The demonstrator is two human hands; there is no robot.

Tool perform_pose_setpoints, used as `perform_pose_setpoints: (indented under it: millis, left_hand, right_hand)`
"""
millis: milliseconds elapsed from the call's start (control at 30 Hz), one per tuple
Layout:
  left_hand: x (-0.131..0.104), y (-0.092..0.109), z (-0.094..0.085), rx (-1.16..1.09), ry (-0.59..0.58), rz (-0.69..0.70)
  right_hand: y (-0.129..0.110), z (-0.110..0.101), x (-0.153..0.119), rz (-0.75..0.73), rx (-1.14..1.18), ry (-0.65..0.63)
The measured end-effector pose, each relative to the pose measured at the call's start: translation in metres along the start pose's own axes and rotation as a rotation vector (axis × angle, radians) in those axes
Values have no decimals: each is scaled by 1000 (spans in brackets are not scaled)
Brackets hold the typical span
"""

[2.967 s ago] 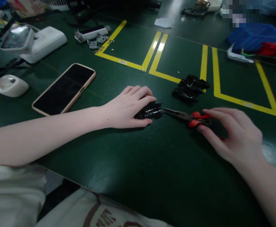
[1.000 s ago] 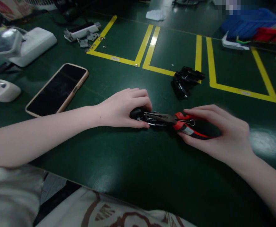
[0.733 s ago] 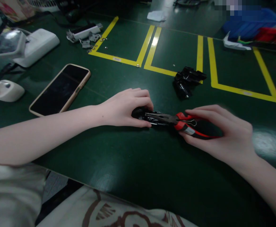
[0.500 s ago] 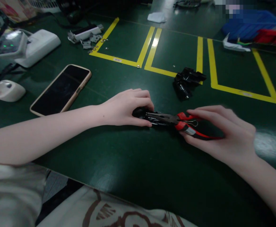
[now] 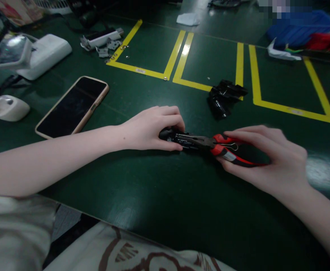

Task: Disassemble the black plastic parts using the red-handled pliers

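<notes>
My left hand is closed around a glossy black part low over the green table, thumb on its near side and fingers on its far side. Red-handled pliers are gripped in my right hand, their jaws pointing left onto the black part. A wire spring shows between the handles. Exactly what the jaw tips pinch is too dark to make out. Beyond the pliers lies a crumpled piece of black plastic.
A phone lies left of my hands, with a white mouse-like device farther left. Grey metal pieces and several small rings sit by the yellow tape. Blue and red bins stand at the back right.
Almost nothing differs. The pliers and my right hand have shifted very slightly to the right; my left hand keeps its hold on the black part.
</notes>
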State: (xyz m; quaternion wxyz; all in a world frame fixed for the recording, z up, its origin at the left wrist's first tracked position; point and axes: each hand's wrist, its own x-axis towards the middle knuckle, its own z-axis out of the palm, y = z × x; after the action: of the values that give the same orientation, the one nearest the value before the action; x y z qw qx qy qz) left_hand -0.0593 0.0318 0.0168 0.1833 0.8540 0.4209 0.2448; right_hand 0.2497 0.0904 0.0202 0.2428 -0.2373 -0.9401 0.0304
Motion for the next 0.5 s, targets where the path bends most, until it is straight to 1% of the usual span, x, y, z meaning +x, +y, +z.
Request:
perform_pose_setpoints:
  millis: [233, 400, 500]
  left_hand:
    - [0, 2, 0, 44, 2, 4]
    - [-2, 4, 0, 198, 43, 11]
    - [-3, 4, 1, 271, 85, 32]
  right_hand:
    - [0, 0, 0, -8, 10, -10]
    - [3, 1, 1, -88, -20, 29]
    - [5, 1, 2, -100, -35, 33]
